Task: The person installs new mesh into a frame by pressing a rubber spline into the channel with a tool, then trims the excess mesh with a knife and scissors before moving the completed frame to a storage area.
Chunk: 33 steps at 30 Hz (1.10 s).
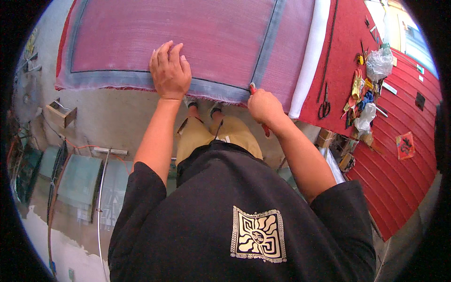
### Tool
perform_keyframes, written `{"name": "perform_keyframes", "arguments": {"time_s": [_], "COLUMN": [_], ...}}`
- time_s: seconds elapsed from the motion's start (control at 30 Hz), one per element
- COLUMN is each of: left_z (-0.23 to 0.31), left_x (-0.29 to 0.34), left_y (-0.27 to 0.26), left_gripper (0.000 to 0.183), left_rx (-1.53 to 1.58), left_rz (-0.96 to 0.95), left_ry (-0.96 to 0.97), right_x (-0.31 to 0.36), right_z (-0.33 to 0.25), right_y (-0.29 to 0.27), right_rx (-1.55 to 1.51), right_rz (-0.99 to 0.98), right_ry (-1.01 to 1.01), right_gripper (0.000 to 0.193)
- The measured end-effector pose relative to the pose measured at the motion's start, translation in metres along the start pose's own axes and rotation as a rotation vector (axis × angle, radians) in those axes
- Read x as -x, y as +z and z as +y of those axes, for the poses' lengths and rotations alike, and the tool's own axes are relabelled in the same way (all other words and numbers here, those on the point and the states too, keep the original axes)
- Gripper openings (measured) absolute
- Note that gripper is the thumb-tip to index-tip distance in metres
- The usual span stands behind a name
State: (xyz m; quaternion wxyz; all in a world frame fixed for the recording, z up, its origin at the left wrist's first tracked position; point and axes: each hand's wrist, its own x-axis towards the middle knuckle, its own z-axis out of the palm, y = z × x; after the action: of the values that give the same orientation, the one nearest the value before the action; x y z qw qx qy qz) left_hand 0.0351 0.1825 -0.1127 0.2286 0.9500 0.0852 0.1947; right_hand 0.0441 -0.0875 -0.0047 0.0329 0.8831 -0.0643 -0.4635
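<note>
Right at the near edge of the work surface, the left hand point(170, 71) lies flat, palm down, fingers spread a little, pressing on the grey border band of a large pink woven sheet with dark outline stripes point(188, 37). The sheet is stretched across the table and its frayed lower edge hangs just over the concrete floor point(108, 117). The right hand point(264, 105) is curled into a fist around a red-handled tool point(253, 88), whose tip meets the sheet's edge where a grey vertical band joins the bottom border; the lower end of the handle shows below the wrist. To the right, a white fabric strip point(307, 56) runs beside the sheet over a red felt covering point(347, 61). On that felt lie black-handled scissors point(324, 107), well apart from both hands, and further off a crumpled clear plastic bag point(378, 63) among small colourful scraps.
</note>
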Motion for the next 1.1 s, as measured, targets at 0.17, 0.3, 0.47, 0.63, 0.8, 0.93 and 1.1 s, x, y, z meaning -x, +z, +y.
{"name": "perform_keyframes", "arguments": {"time_s": [0.17,0.3,0.47,0.63,0.8,0.93,1.1], "left_z": [0.001,-0.001,0.000,-0.001,0.001,0.000,0.004], "left_x": [0.000,-0.003,-0.001,0.001,-0.003,-0.004,-0.006], "left_y": [-0.001,-0.001,0.000,0.000,0.001,-0.001,0.005], "left_gripper": [0.037,0.037,0.037,0.037,0.037,0.044,0.059], "left_rx": [0.002,0.002,0.004,-0.002,-0.002,-0.050,-0.132], "left_rz": [0.010,0.014,0.012,-0.011,-0.004,-0.047,-0.150], "left_ry": [0.011,0.013,0.009,0.000,0.015,0.003,-0.021], "right_x": [-0.006,0.005,-0.005,-0.007,-0.032,-0.027,-0.069], "right_z": [-0.001,-0.002,0.007,-0.005,-0.001,0.005,0.008], "right_y": [-0.008,0.003,0.020,-0.001,-0.015,-0.002,-0.042], "right_rx": [-0.027,-0.047,0.066,-0.074,-0.120,0.004,-0.060], "right_rz": [-0.181,-0.049,-0.068,-0.027,0.021,-0.007,0.056], "right_ry": [0.019,0.010,-0.089,-0.026,0.031,-0.055,-0.052], "right_gripper": [0.037,0.036,0.037,0.037,0.037,0.038,0.039]}}
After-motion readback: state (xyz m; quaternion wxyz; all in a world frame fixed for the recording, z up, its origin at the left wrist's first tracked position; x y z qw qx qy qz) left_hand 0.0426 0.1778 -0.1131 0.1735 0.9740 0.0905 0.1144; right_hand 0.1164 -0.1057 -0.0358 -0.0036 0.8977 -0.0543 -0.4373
